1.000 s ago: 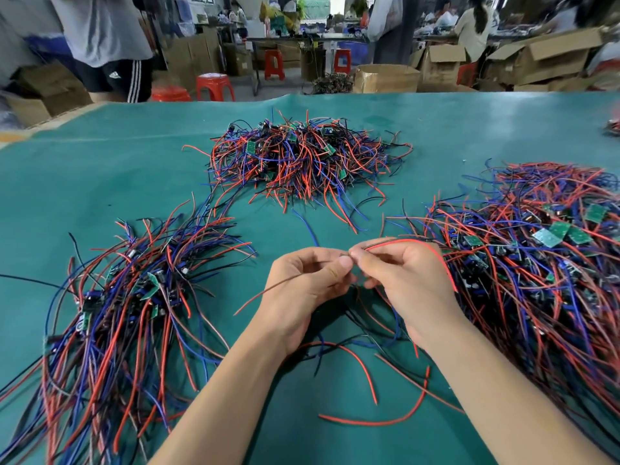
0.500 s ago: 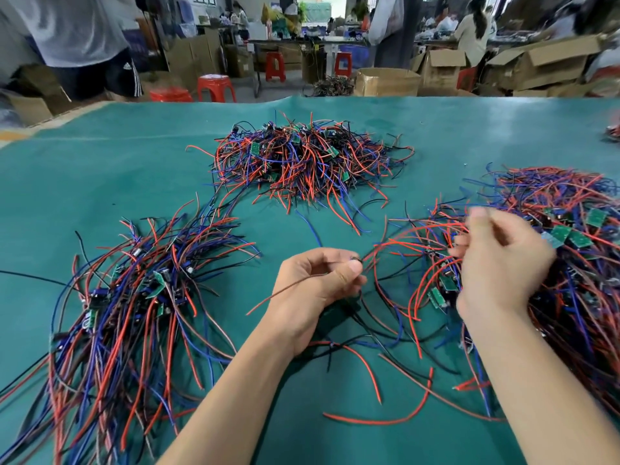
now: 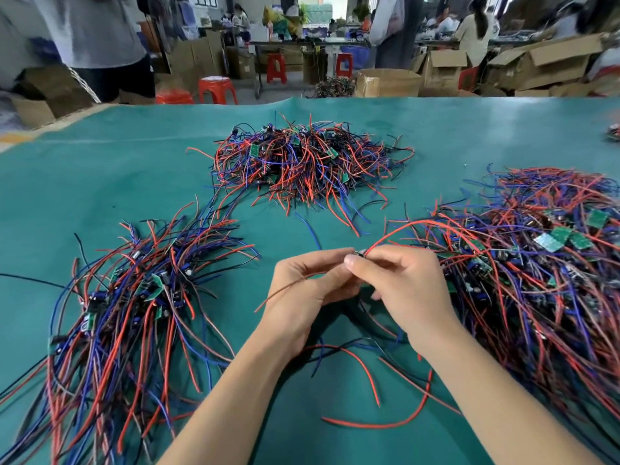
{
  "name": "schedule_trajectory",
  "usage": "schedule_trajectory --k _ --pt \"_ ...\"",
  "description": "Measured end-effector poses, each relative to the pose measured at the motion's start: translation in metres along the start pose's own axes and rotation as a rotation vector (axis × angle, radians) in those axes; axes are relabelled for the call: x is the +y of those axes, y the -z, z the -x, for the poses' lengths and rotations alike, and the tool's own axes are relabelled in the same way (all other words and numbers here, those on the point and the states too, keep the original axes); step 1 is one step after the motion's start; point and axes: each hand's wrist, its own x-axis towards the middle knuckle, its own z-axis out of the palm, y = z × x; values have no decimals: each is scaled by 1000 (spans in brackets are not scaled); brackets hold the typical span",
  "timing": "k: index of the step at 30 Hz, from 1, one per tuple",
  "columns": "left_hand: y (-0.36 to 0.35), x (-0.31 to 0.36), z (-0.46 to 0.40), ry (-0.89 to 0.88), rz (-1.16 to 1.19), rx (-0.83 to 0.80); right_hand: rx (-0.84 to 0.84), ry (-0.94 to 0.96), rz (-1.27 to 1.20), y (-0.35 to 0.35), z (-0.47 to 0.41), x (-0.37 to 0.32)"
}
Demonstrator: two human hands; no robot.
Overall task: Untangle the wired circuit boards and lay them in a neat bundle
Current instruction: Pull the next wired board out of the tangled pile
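I see both hands meeting at the centre of the green worktop [image 3: 100,182]. The left hand [image 3: 303,290] and the right hand [image 3: 407,290] are together, fingertips touching, each pinching the same wired board; the board [image 3: 358,254] itself is mostly hidden behind the fingers, and only a small dark tip shows. A red wire [image 3: 432,224] arcs from the pinch toward the right pile. A thin brownish wire [image 3: 285,290] trails from the left hand, down and to the left.

Containers: open cardboard boxes [image 3: 385,82] stand on the floor beyond the worktop; I cannot make out their contents.

The right pile [image 3: 543,270] is a dense tangle, cut off by the frame edge; small green rectangular boards lie on top of it. The left bundle [image 3: 127,323] has its wires roughly aligned, fanning toward me, with its lower end cut off. The far pile [image 3: 302,162] is a loose mound. All wires are thin, flexible and insulated in red, blue or black. Loose red strands [image 3: 369,374] lie under my forearms. The worktop surface is smooth with a slight sheen.
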Motion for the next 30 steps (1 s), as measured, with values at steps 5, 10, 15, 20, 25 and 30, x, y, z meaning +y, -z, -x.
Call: schedule_trajectory --k 5,10,15,20,25,30 --pt "-1 0 0 19 100 18 125 -2 -87 1 -3 -4" --pt "-2 2 0 26 104 36 406 58 -181 30 -13 -12" --pt "-4 -1 2 13 -71 -4 689 32 -448 85 -25 -32" --pt "-4 2 3 17 -122 -31 200 -193 227 152 -39 -56" --pt "-6 4 4 37 -152 -37 51 -183 788 164 -59 -71" --pt "-6 7 4 56 -167 -51 -368 -37 633 66 -100 -71"
